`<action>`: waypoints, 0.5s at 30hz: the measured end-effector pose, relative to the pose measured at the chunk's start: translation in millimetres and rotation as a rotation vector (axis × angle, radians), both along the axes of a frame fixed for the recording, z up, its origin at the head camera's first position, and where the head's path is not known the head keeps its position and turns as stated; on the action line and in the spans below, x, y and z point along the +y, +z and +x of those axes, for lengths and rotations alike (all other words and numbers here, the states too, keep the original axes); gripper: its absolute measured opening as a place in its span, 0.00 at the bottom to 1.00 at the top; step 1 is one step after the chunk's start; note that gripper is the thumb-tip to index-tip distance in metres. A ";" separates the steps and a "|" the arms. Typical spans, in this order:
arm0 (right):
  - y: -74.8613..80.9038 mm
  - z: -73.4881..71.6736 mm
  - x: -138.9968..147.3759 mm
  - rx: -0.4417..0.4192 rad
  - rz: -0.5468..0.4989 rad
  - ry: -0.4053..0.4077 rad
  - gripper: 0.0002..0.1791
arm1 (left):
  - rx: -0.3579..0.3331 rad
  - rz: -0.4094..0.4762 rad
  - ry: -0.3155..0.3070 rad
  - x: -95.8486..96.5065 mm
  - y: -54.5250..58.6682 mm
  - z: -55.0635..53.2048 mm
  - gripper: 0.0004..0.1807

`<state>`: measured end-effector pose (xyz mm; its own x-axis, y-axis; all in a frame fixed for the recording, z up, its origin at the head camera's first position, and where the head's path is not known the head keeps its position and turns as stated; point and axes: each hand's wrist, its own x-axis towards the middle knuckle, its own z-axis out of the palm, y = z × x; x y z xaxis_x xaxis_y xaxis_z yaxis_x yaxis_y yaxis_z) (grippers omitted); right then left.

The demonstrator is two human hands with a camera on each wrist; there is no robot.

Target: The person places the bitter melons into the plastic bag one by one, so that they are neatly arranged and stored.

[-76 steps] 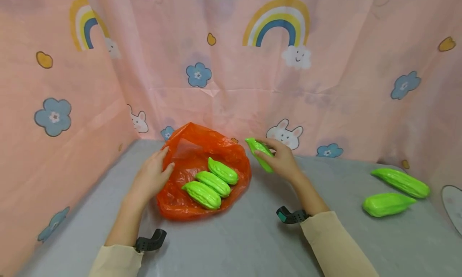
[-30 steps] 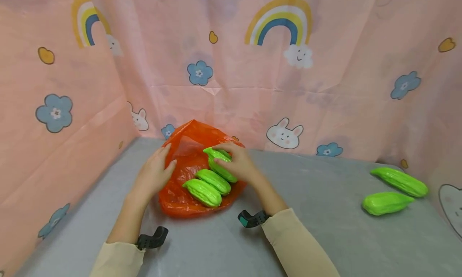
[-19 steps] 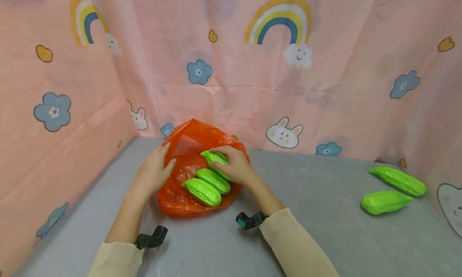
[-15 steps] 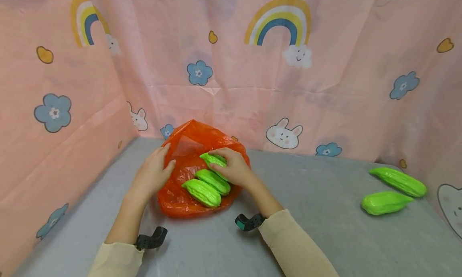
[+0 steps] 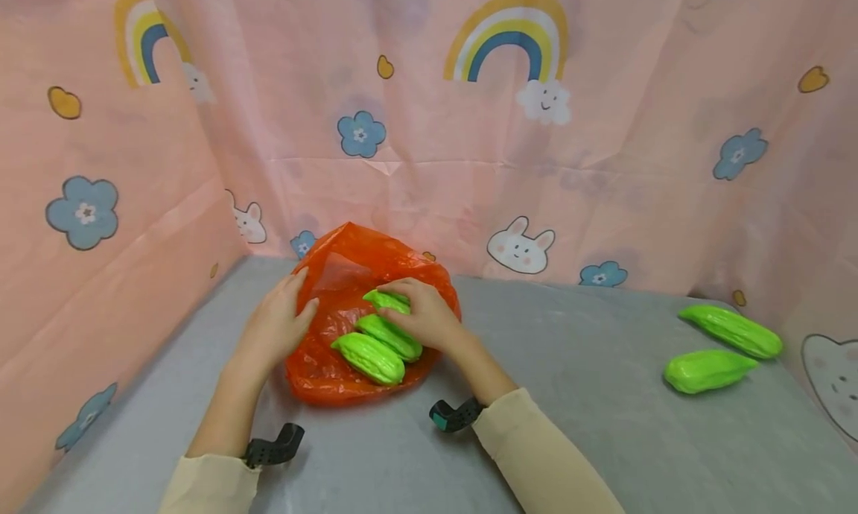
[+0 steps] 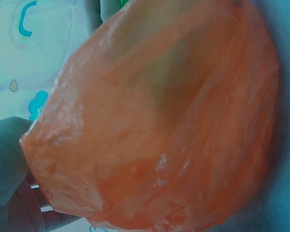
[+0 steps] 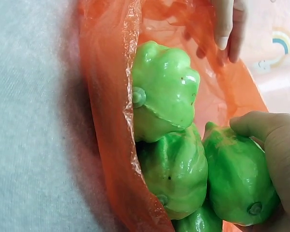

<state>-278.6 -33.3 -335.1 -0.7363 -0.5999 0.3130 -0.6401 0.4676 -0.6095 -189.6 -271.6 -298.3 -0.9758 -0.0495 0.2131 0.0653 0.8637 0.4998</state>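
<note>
An orange-red plastic bag (image 5: 322, 391) lies with its mouth wide toward me on the grey tabletop. My left hand (image 5: 273, 326) holds its left rim, thumb apart from the fingers; the bag hides part of those fingers in the left wrist view. Inside the bag, my right hand (image 5: 424, 316) grips a bright green bitter melon (image 5: 387, 299), its thumb (image 7: 251, 125) on the upper side. Beside that one lie a second bitter melon (image 5: 389, 337) and a third bitter melon (image 5: 369, 357). In the right wrist view another green bitter melon (image 7: 198, 220) shows partly beneath them.
Two more bitter melons, a farther one (image 5: 731, 330) and a nearer one (image 5: 709, 371), lie on the grey tabletop (image 5: 556, 365) at the right. A pink patterned curtain (image 5: 442, 171) stands close behind the bag and along the left.
My right hand has carried the bitter melon leftward into the bag and lowered it among the others. My left hand stays at the rim. The view has shifted slightly.
</note>
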 end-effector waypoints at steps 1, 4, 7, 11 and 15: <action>0.1 0.2 -0.3 0.008 0.006 0.003 0.23 | -0.001 0.001 0.001 -0.8 0.1 0.3 0.35; 0.7 1.0 -0.6 0.026 0.029 0.011 0.23 | 0.001 -0.004 -0.005 -1.9 0.1 1.0 0.35; 1.1 1.6 -0.7 0.043 0.046 0.013 0.24 | 0.002 -0.005 -0.010 -1.9 -0.2 1.1 0.35; 1.1 1.7 -0.7 0.045 0.047 0.009 0.24 | 0.006 -0.006 -0.009 -1.6 -0.2 1.2 0.35; 1.5 1.7 1.0 0.055 0.051 0.006 0.25 | 0.009 -0.008 -0.008 -0.9 0.2 1.2 0.35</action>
